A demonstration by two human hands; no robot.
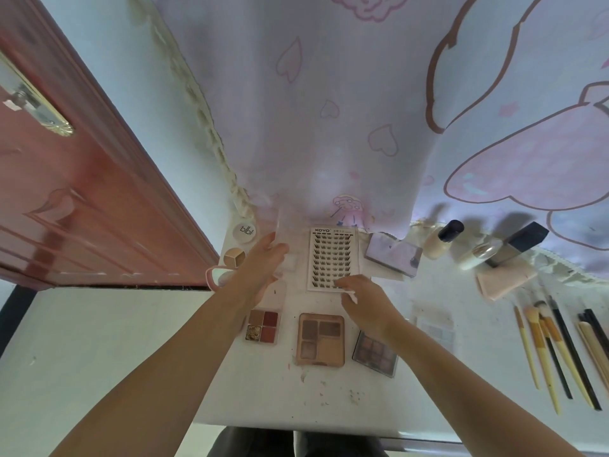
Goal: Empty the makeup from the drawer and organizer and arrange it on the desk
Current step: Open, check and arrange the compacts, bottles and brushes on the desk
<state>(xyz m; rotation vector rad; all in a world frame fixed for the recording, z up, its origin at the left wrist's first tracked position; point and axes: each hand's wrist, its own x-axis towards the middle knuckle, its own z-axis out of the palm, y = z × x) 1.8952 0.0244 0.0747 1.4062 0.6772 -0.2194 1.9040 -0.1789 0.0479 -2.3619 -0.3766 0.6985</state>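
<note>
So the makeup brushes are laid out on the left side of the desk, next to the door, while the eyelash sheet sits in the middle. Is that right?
Not quite. The head view shows the makeup brushes laid out on the right side of the desk, far from the door. The eyelash sheet does sit in the middle, with the right hand at its near edge.

A reddish-brown door [66, 206] stands at the left, with a metal handle [36, 107] on a brass plate. Beside it runs a pale wall [138, 103]. A lilac curtain [329, 94] printed with hearts and cartoon figures hangs at the back, its lace trim [211, 133] running down the left edge, its hem reaching the counter [296, 397]
</note>
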